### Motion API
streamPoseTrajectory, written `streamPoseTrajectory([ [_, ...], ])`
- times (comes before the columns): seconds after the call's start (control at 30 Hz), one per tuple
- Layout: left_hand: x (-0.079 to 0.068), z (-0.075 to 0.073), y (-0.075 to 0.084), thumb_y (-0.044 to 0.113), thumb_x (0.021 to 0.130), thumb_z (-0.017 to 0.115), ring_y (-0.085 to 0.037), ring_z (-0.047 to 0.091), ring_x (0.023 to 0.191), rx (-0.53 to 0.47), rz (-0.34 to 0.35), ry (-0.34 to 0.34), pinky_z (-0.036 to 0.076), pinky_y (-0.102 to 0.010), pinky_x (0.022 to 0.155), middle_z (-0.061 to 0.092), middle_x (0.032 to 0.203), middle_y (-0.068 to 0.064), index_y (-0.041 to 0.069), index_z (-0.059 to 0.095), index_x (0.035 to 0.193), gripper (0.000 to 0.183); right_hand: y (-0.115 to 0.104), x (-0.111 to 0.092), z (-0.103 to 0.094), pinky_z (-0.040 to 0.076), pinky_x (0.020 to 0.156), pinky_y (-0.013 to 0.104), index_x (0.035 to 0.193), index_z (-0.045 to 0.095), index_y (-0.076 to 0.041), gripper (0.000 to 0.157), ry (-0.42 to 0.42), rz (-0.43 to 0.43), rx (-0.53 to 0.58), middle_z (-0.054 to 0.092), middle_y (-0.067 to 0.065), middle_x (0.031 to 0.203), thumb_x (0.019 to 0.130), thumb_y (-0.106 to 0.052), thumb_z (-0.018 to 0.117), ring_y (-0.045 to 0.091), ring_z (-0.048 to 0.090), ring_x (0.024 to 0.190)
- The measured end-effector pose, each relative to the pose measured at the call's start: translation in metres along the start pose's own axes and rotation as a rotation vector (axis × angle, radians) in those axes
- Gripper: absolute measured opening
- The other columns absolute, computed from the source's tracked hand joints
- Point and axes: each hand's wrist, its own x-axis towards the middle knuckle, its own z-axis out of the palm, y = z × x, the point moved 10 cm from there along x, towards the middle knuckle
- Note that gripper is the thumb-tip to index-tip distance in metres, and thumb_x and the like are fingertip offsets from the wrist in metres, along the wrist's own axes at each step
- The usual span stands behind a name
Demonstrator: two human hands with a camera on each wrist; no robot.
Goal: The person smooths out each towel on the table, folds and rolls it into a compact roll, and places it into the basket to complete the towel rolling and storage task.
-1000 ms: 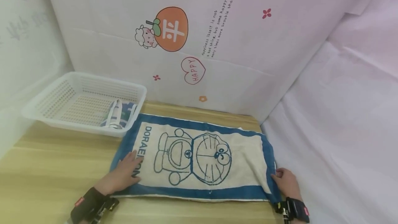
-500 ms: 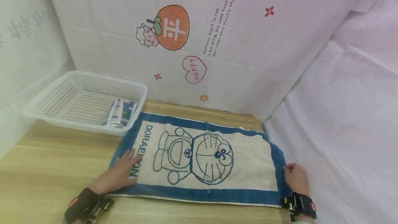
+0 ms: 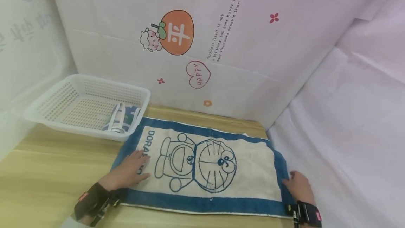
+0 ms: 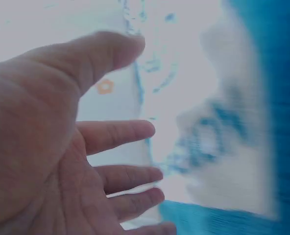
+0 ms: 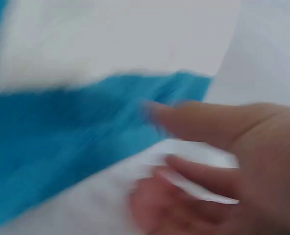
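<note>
While L grip (image 3: 127,171) is splayed over blue/wht towel (image 3: 253,164), R grip (image 3: 300,186) is loosely parted nr its edge.

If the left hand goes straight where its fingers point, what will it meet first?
Probably the Doraemon towel; the left hand is over its lettered end, though whether they touch is unclear.

Head view: bright, diffuse light; shadows faint; pinkish cast on white cloth (image 3: 357,97) beyond the desk's (image 3: 63,164) right edge. Left-wrist view: towel (image 4: 186,78) overexposed mid-frame, its lettering (image 4: 204,139) smeared; left hand (image 4: 47,142) shaded, sharper. Right-wrist view: dimmer, motion blur on towel and right hand (image 5: 255,166).
</note>
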Motion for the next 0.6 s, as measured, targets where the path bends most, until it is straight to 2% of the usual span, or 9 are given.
streamPoseTrajectory([
  [0.07,0.011,-0.009,0.013,0.031,0.095,0.07,-0.052,0.036,0.142,0.013,0.022,0.034,0.031,-0.068,0.113,0.042,0.15,-0.034,-0.002,0.054,0.14,0.058,-0.026,0.003,-0.015,0.049,0.093,0.062,0.134,0.047,0.019,0.057,0.104,-0.111,0.077,0.053,0.041,0.127,0.097,-0.022,0.063,0.054,0.055,0.115],
  [0.13,0.024,-0.016,0.024,0.029,0.097,0.068,-0.05,0.039,0.141,0.02,0.038,0.053,0.034,-0.066,0.113,0.044,0.15,-0.032,-0.001,0.054,0.14,0.054,-0.059,0.002,-0.024,0.044,0.099,0.064,0.137,0.048,0.016,0.052,0.194,-0.259,0.148,0.051,0.039,0.133,0.101,-0.021,0.058,0.053,0.051,0.121],
  [0.23,0.049,-0.019,0.029,0.029,0.1,0.064,-0.047,0.038,0.143,0.009,0.028,0.05,0.034,-0.064,0.114,0.04,0.155,-0.029,0.002,0.051,0.144,0.054,-0.1,0.005,-0.017,0.037,0.107,0.066,0.142,0.046,0.012,0.054,0.174,-0.411,0.176,0.047,0.037,0.142,0.106,-0.027,0.054,0.053,0.045,0.131],
  [0.33,0.078,-0.019,0.024,0.026,0.101,0.06,-0.047,0.038,0.143,0.004,0.023,0.052,0.035,-0.063,0.114,0.039,0.155,-0.029,0.0,0.048,0.146,0.053,-0.125,0.013,0.01,0.03,0.114,0.066,0.149,0.038,0.01,0.065,0.041,-0.425,0.123,0.036,0.037,0.152,0.107,-0.038,0.048,0.054,0.034,0.141],
  [0.43,0.11,-0.02,0.011,0.02,0.103,0.054,-0.047,0.04,0.141,0.002,0.007,0.074,0.034,-0.062,0.115,0.041,0.152,-0.031,-0.004,0.047,0.145,0.049,-0.134,0.022,0.033,0.028,0.116,0.065,0.153,0.031,0.011,0.072,-0.084,-0.375,0.056,0.029,0.037,0.156,0.107,-0.044,0.044,0.054,0.028,0.144],
  [0.5,0.129,-0.023,0.0,0.014,0.103,0.05,-0.048,0.04,0.14,0.007,-0.007,0.098,0.034,-0.061,0.115,0.041,0.15,-0.033,-0.007,0.046,0.144,0.046,-0.135,0.029,0.037,0.032,0.114,0.065,0.151,0.033,0.012,0.071,-0.104,-0.353,0.038,0.034,0.037,0.154,0.107,-0.043,0.045,0.054,0.033,0.142],
  [0.6,0.152,-0.025,-0.016,0.004,0.101,0.047,-0.049,0.041,0.138,0.022,-0.037,0.124,0.035,-0.061,0.115,0.043,0.148,-0.034,-0.01,0.046,0.143,0.044,-0.136,0.039,0.028,0.043,0.105,0.062,0.142,0.049,0.01,0.059,-0.068,-0.348,0.065,0.052,0.033,0.143,0.107,-0.037,0.047,0.05,0.05,0.129],
])
